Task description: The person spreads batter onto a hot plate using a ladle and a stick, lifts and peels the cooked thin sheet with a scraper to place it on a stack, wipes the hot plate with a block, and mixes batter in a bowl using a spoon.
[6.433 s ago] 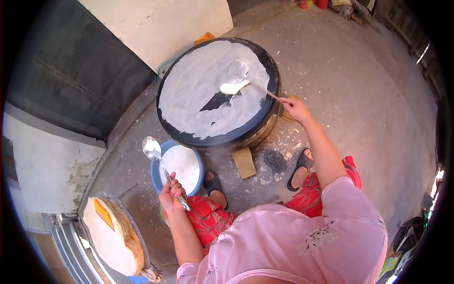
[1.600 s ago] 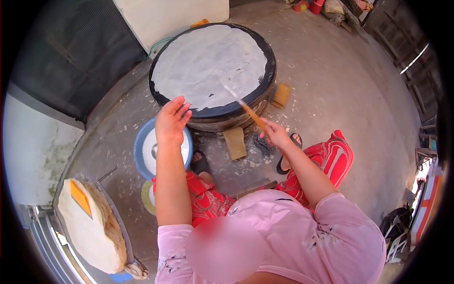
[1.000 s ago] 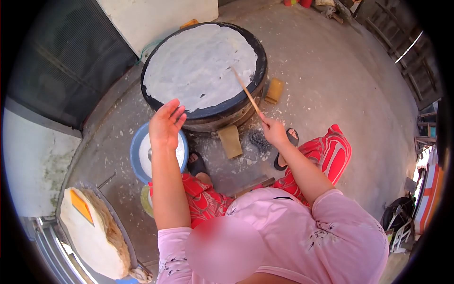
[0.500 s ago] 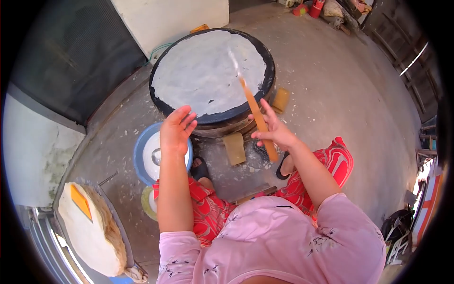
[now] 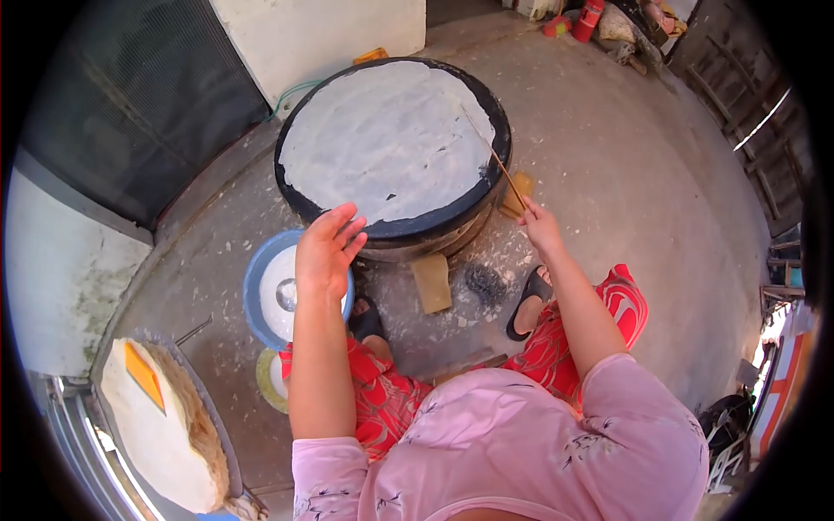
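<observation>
Head view: my right hand clamps the spatula over batter; left hand, fingers apart. Spreading seems nearly done; the next stroke calls for light pressure.

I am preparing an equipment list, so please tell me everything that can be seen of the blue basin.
The blue basin looks like plastic: round, open and upright on the floor. It holds a white substance, where a spoon's shiny bowl shows. The left hand partly hides it. The black griddle stands close by.
</observation>
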{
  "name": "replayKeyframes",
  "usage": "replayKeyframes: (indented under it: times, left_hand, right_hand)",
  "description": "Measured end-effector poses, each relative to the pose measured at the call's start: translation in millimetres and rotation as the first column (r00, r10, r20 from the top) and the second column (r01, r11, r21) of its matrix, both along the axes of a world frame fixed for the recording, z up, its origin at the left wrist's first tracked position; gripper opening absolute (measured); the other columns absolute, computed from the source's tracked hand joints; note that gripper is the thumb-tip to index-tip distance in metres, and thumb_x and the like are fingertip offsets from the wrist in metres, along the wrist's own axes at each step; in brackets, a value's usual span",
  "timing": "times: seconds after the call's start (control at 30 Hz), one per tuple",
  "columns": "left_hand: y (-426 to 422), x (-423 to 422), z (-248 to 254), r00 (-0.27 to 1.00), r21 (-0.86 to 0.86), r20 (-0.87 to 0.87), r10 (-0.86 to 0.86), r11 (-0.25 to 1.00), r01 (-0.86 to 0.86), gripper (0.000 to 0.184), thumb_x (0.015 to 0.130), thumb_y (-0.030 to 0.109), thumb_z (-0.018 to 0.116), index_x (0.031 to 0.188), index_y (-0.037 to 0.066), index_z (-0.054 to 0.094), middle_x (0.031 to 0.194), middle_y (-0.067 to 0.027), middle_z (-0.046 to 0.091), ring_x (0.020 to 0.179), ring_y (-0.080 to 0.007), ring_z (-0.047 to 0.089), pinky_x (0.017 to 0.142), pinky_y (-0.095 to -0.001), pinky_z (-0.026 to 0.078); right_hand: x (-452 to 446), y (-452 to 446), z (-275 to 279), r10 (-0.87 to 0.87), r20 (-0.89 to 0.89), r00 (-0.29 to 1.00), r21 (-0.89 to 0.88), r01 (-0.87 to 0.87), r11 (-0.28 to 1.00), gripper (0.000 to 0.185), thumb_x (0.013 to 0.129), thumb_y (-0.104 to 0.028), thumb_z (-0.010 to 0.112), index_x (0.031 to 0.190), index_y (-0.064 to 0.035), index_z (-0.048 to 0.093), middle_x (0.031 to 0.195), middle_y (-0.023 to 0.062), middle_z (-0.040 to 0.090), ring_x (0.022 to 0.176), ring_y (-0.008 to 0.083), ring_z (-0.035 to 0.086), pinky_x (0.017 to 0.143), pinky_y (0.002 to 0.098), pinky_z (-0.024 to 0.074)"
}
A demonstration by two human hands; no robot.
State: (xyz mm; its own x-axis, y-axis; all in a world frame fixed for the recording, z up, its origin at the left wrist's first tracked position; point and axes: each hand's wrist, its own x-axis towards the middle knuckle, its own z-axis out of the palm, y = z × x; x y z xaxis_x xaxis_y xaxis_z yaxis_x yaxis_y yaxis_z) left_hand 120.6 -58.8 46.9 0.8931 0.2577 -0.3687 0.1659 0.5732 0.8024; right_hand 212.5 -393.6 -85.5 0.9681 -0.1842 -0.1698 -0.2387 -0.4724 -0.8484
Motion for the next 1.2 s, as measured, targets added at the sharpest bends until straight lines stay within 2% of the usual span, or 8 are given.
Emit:
replayKeyframes:
  times: [0.2, 0.33, 0.5, 0.6, 0.83, 1.03, 1.1, 1.2]
  left_hand:
    - [-2, 0, 1, 1.000, 0.006, -0.002, -0.006, 1.000, 0.006, 0.030, 0.082, 0.018, 0.052, 0.104, -0.002, 0.052, 0.104, -0.0118, 0.056, 0.095, -0.0236, 0.054, 0.080, -0.0339, 0.043]
    - [-4, 1, 1, 1.000, 0.001, -0.006, -0.008, 1.000, 0.008, 0.030, 0.082, 0.018, 0.052, 0.104, -0.002, 0.052, 0.104, -0.0119, 0.056, 0.095, -0.0237, 0.054, 0.080, -0.0338, 0.043]
    - [-5, 0, 3, 1.000, -0.037, -0.006, -0.007, 0.999, 0.006, 0.021, 0.082, 0.013, 0.053, 0.099, 0.001, 0.051, 0.102, -0.0107, 0.056, 0.091, -0.0223, 0.055, 0.076, -0.0343, 0.045]
    - [-5, 1, 3, 1.000, -0.037, -0.007, -0.011, 0.999, 0.011, 0.021, 0.081, 0.013, 0.053, 0.099, 0.001, 0.051, 0.102, -0.0109, 0.056, 0.091, -0.0224, 0.055, 0.076, -0.0346, 0.045]
    - [-5, 0, 1, 1.000, 0.005, -0.013, -0.016, 1.000, 0.016, 0.030, 0.081, 0.017, 0.051, 0.104, -0.002, 0.052, 0.104, -0.0115, 0.056, 0.095, -0.0227, 0.054, 0.078, -0.0328, 0.044]
    - [-4, -2, 2, 1.000, 0.010, -0.006, -0.006, 1.000, 0.006, 0.029, 0.081, 0.017, 0.051, 0.104, -0.002, 0.052, 0.103, -0.0114, 0.056, 0.094, -0.0225, 0.054, 0.079, -0.0328, 0.044]
    - [-5, 0, 3, 1.000, 0.011, -0.004, -0.012, 1.000, 0.012, 0.029, 0.082, 0.016, 0.051, 0.104, -0.002, 0.052, 0.104, -0.0116, 0.056, 0.094, -0.0228, 0.054, 0.079, -0.0331, 0.045]
    - [-6, 1, 3, 1.000, 0.000, 0.006, -0.029, 1.000, 0.029, 0.029, 0.082, 0.016, 0.051, 0.104, -0.002, 0.052, 0.104, -0.0119, 0.056, 0.094, -0.0231, 0.054, 0.079, -0.0334, 0.045]
  right_hand:
    - [26, 19, 22, 0.137, 0.076, 0.988, -0.363, -0.100, 0.926, 0.034, 0.086, -0.016, 0.043, 0.119, -0.0153, 0.052, 0.071, 0.0063, 0.058, 0.062, 0.0111, 0.051, 0.060, 0.0263, 0.0421]
    - [35, 21, 12, 0.187, 0.145, 0.972, -0.349, -0.126, 0.928, 0.034, 0.085, -0.016, 0.044, 0.118, -0.0156, 0.053, 0.073, 0.0076, 0.059, 0.060, 0.0131, 0.051, 0.060, 0.0287, 0.0432]
    - [22, 2, 4, 0.179, 0.039, 0.983, -0.150, -0.171, 0.974, 0.035, 0.088, -0.016, 0.040, 0.121, -0.0181, 0.051, 0.067, 0.0017, 0.054, 0.050, 0.0097, 0.044, 0.044, 0.0254, 0.0371]
    - [5, 10, 56, 0.012, -0.247, 0.969, 0.134, 0.022, 0.991, 0.034, 0.089, -0.016, 0.038, 0.119, -0.0198, 0.052, 0.072, 0.0056, 0.059, 0.061, 0.0130, 0.052, 0.058, 0.0269, 0.0428]
    - [50, 21, 49, 0.007, -0.173, 0.985, 0.160, 0.021, 0.987, 0.035, 0.091, -0.018, 0.036, 0.123, -0.0196, 0.048, 0.068, -0.0013, 0.049, 0.043, 0.0062, 0.030, 0.035, 0.0215, 0.0235]
    - [83, 37, 10, 0.150, -0.012, 0.989, 0.033, -0.150, 0.988, 0.035, 0.088, -0.012, 0.037, 0.120, -0.0163, 0.052, 0.067, -0.0010, 0.050, 0.053, 0.0076, 0.043, 0.046, 0.0245, 0.0366]
    - [95, 32, -5, 0.183, 0.007, 0.983, -0.096, -0.182, 0.979, 0.034, 0.087, -0.011, 0.040, 0.117, -0.0130, 0.054, 0.093, 0.0092, 0.063, 0.074, 0.0153, 0.057, 0.064, 0.0277, 0.0441]
    - [75, 41, 37, 0.149, -0.125, 0.981, -0.042, -0.155, 0.987, 0.034, 0.086, -0.012, 0.040, 0.117, -0.0132, 0.054, 0.099, 0.0119, 0.062, 0.080, 0.0169, 0.059, 0.066, 0.0278, 0.0448]
